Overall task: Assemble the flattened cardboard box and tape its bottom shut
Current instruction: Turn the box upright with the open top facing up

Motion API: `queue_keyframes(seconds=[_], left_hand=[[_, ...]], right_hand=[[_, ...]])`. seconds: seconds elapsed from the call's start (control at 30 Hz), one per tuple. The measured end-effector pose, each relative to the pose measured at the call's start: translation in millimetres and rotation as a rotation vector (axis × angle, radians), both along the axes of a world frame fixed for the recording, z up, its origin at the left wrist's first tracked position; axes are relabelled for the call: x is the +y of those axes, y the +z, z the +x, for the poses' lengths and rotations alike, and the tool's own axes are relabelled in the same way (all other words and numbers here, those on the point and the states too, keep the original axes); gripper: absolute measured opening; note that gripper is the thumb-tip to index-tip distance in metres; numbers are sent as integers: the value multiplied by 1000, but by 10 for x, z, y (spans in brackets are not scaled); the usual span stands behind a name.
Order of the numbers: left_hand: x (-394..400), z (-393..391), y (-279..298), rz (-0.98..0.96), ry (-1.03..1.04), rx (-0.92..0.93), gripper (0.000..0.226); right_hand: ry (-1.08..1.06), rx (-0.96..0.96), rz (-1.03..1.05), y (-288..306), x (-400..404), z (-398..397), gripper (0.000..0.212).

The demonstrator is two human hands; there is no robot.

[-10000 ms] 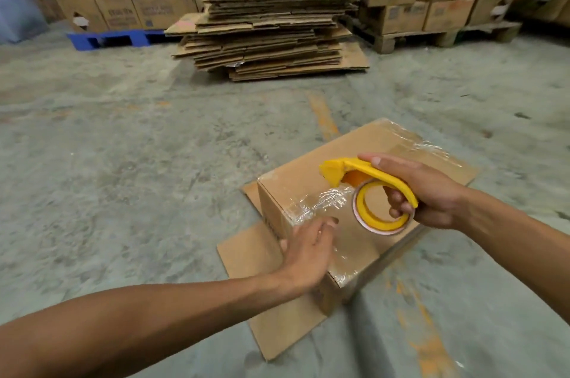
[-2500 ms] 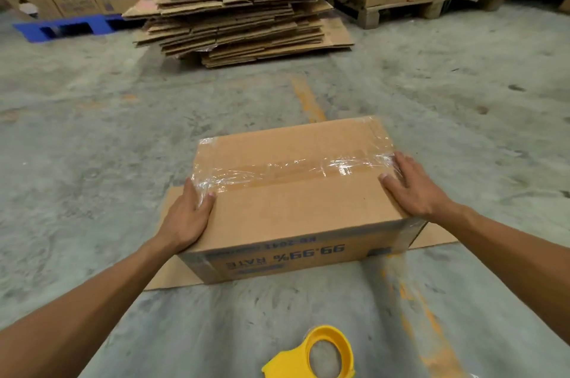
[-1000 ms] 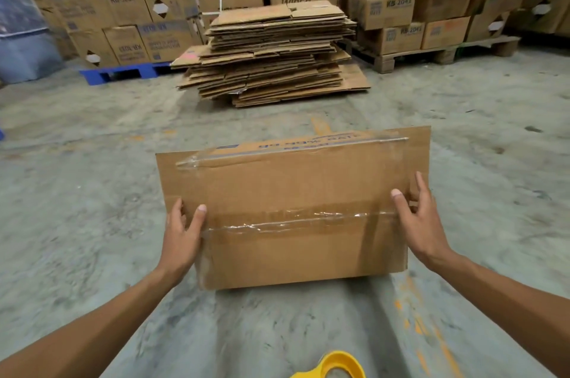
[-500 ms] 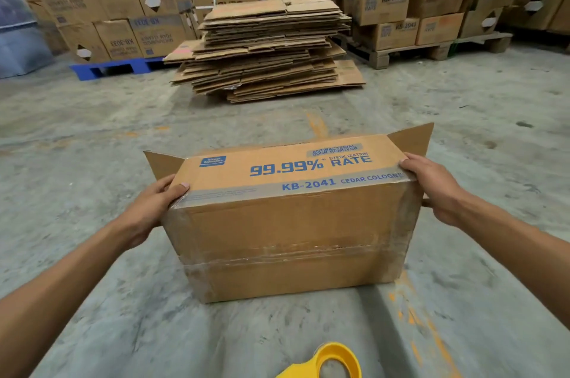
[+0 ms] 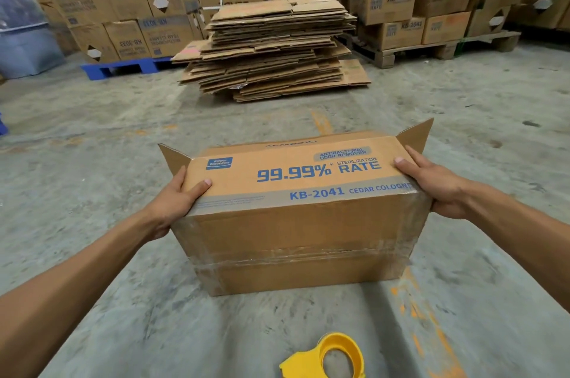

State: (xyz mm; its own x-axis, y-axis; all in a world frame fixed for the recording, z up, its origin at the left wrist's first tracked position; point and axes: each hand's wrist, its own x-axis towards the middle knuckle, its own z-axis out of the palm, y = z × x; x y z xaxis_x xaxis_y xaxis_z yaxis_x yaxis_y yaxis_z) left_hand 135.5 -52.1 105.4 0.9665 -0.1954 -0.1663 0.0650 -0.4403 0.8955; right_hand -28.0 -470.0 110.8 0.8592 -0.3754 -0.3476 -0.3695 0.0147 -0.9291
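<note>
Hands, left (image 5: 172, 201) and right (image 5: 438, 186), gripping the box (image 5: 296, 223) ends, printed side tipped further up than before

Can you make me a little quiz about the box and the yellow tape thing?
1. True or false: both hands hold the box.
2. Where is the yellow tape dispenser? A) in the right hand B) on the floor in front of the box, nearer the camera C) on top of the box
3. Fill in: the clear tape strip runs across the side of the box that faces the ____.

Key:
1. True: the left hand and right hand grip opposite ends.
2. B
3. camera
</note>
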Motion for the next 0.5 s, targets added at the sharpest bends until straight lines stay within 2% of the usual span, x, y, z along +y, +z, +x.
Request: queue_keyframes(seconds=[0.17, 0.23, 0.3, 0.37, 0.5], left_hand=[[75, -34, 74, 31, -21, -133, 78], [126, 13, 126, 62, 21, -241, 84], [162, 1, 110, 87, 58, -360, 87], [169, -111, -95, 111, 108, -447, 87], [216, -373, -633, 143, 161, -450, 93]], right_hand=[[88, -171, 2, 52, 112, -68, 38], [58, -283, -32, 13, 154, -41, 44], [-25, -390, -165, -95, 252, -21, 58], [-39, -459, -285, -273, 367, -38, 62], [52, -380, -388, -674, 486, -76, 73]])
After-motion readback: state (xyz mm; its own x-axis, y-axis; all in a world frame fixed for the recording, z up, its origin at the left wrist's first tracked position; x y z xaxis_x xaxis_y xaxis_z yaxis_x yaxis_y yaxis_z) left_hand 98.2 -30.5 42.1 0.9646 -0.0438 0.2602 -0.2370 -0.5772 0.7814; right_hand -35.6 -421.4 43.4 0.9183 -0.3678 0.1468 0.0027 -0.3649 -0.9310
